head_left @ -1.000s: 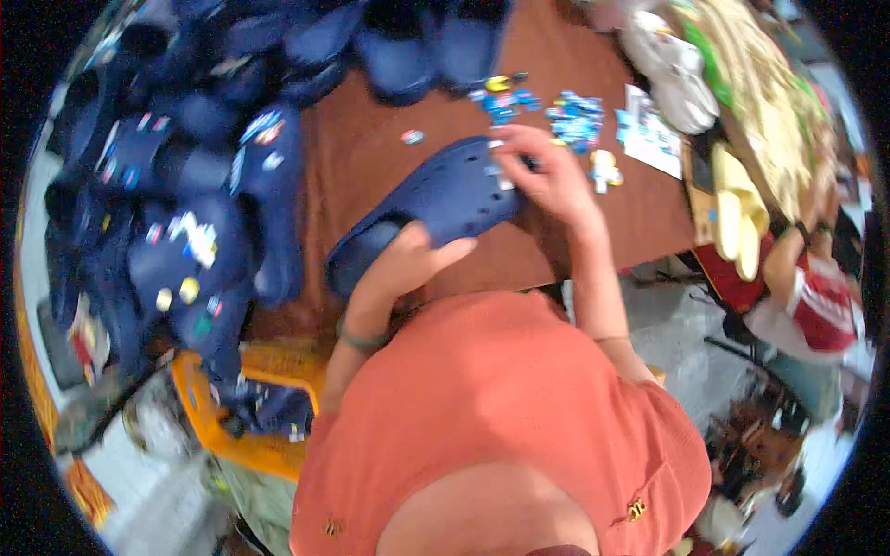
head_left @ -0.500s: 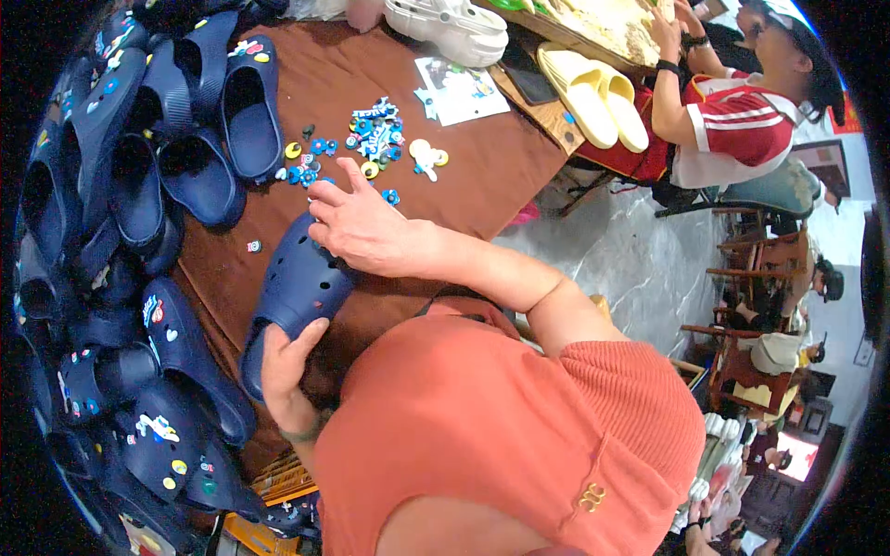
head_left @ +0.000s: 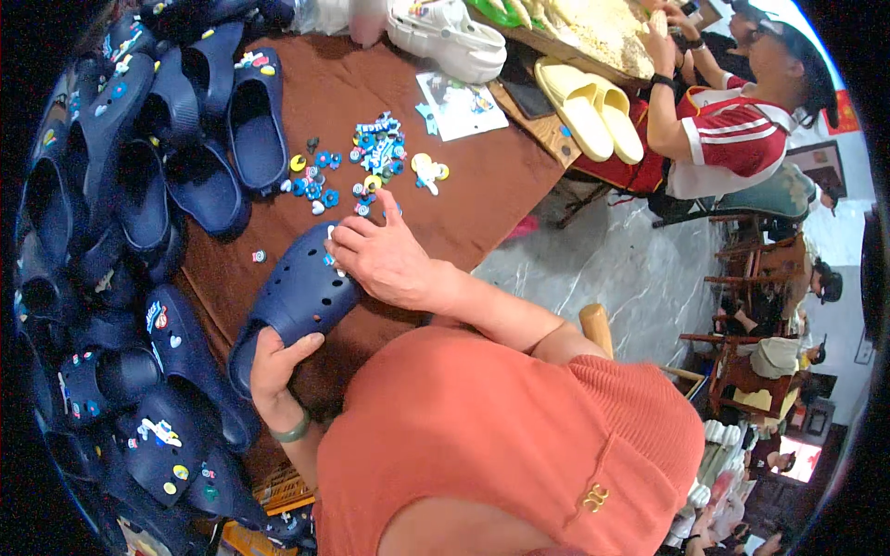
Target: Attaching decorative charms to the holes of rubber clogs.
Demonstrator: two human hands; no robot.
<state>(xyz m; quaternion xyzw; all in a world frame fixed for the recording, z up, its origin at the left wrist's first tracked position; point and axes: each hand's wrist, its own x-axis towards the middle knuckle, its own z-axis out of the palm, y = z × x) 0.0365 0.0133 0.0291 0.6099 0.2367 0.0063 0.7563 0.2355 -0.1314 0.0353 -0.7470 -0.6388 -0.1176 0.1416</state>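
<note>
A navy clog (head_left: 292,296) with holes in its upper lies tilted on the brown cloth before me. My left hand (head_left: 280,366) is closed round its heel end, thumb on top and fingers inside the opening. At the toe, my right hand (head_left: 382,264) presses bent fingers on a small white and blue shoe charm (head_left: 330,260), while one finger sticks up. The fingers partly hide the charm. Just beyond lies a pile of loose charms (head_left: 375,148), blue, white and yellow, with a smaller cluster (head_left: 315,181) to its left.
Many navy clogs (head_left: 199,185) crowd the left side, several with charms. A single charm (head_left: 260,257) lies left of the clog. Farther back are a printed white card (head_left: 462,104), white clogs (head_left: 445,42) and pale yellow slippers (head_left: 589,111). Another person (head_left: 732,130) works at the far right.
My right hand has shifted slightly right and down in the view, and the charm at the clog's toe now shows beside its fingers. My left hand keeps its hold on the clog.
</note>
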